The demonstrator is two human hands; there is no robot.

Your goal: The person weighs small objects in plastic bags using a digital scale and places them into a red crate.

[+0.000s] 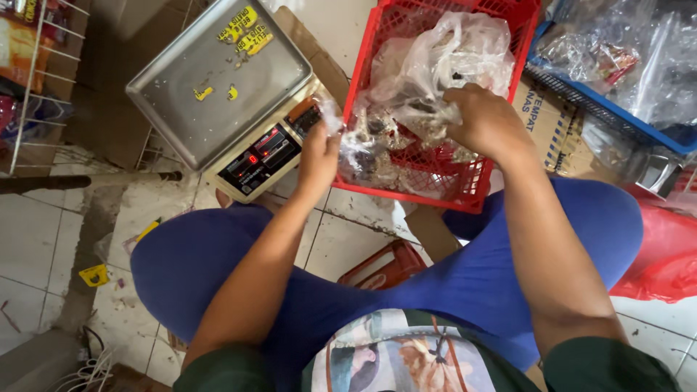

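I sit above a red plastic crate (374, 51) that holds clear plastic bags of small brownish pieces. My left hand (318, 156) pinches the top of a small clear bag (359, 149) at the crate's near left corner. My right hand (485, 122) is inside the crate, closed on a larger crumpled clear bag (443, 58). What the fingers of that hand hold beneath the plastic is hidden.
A digital scale (221, 80) with a steel pan and lit red display stands on cardboard to the left. A blue crate (617, 109) of bagged goods is at the right, with a red bag (664, 254) below it. A wire rack (36, 80) stands far left on the tiled floor.
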